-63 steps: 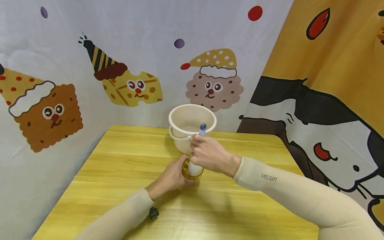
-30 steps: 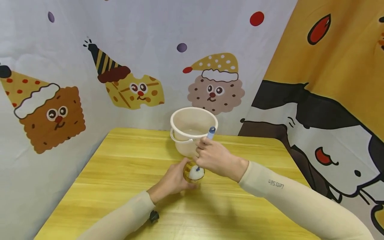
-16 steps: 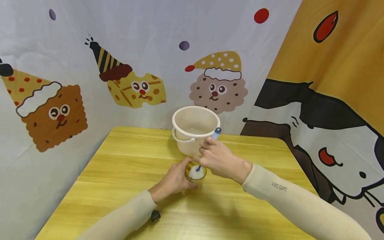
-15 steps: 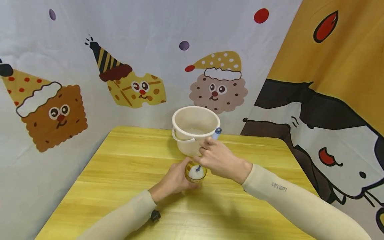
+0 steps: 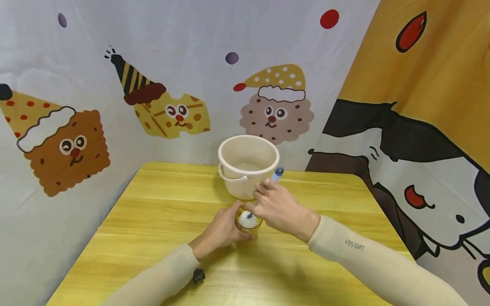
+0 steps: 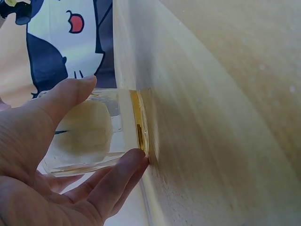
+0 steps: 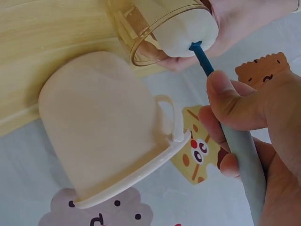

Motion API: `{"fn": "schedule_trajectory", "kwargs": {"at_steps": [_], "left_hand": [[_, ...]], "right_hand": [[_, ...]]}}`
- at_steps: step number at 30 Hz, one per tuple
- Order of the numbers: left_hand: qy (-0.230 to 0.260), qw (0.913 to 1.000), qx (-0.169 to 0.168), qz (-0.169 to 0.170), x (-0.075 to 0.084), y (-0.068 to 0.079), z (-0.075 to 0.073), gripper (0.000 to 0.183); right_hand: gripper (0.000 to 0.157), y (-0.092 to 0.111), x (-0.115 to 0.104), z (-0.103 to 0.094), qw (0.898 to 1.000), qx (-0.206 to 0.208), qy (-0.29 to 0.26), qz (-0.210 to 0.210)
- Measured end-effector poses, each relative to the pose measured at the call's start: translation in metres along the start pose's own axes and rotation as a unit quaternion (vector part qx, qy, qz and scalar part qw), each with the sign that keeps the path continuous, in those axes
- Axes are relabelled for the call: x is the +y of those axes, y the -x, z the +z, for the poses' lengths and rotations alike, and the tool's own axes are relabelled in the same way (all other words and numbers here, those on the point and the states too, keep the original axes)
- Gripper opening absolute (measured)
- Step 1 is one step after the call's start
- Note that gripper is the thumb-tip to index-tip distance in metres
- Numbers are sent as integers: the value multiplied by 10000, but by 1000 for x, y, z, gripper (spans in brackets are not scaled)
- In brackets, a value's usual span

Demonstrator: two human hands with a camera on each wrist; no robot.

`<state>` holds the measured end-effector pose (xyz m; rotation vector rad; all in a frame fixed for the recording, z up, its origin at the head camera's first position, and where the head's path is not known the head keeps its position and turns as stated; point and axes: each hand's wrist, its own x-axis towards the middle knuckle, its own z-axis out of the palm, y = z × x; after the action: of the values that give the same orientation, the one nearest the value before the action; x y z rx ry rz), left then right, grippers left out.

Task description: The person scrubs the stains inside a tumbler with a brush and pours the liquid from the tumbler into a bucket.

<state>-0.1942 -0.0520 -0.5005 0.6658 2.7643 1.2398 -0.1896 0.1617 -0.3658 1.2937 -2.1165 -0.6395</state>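
My left hand (image 5: pixel 223 227) grips a clear amber-tinted drinking glass (image 6: pixel 123 125), thumb on one side and fingers round the other. In the left wrist view the glass's base is right at the tabletop. My right hand (image 5: pixel 279 208) holds a sponge cup brush by its pale blue-grey handle (image 7: pixel 242 160), which leans to the right in the head view. Its white sponge head (image 7: pixel 186 30) sits inside the mouth of the glass, bulging a little past the rim in the right wrist view. A dark blue neck (image 7: pixel 203 61) joins sponge and handle.
Just behind the hands a cream bucket (image 5: pixel 243 185) stands on the yellow wood-grain table (image 5: pixel 160 204), its handle hanging at the front left. A cartoon-printed cloth (image 5: pixel 183 34) rises behind the table. A small black object (image 5: pixel 198 276) shows beside the left sleeve.
My right hand has moved slightly right and down, and the brush handle, more upright at first, now tilts further right. The left hand keeps its grip on the glass in nearly the same place.
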Motion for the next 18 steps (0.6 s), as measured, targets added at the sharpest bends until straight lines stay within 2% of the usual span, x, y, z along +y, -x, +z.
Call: {"fn": "schedule_trajectory", "kwargs": {"at_steps": [9, 18], "left_hand": [[-25, 9999, 34, 133, -1, 0, -2, 85], [-74, 9994, 117, 321, -1, 0, -3, 81]], "right_hand": [[19, -4, -7, 0, 9994, 302, 157, 57], [19, -10, -10, 0, 9993, 221, 300, -18]]}}
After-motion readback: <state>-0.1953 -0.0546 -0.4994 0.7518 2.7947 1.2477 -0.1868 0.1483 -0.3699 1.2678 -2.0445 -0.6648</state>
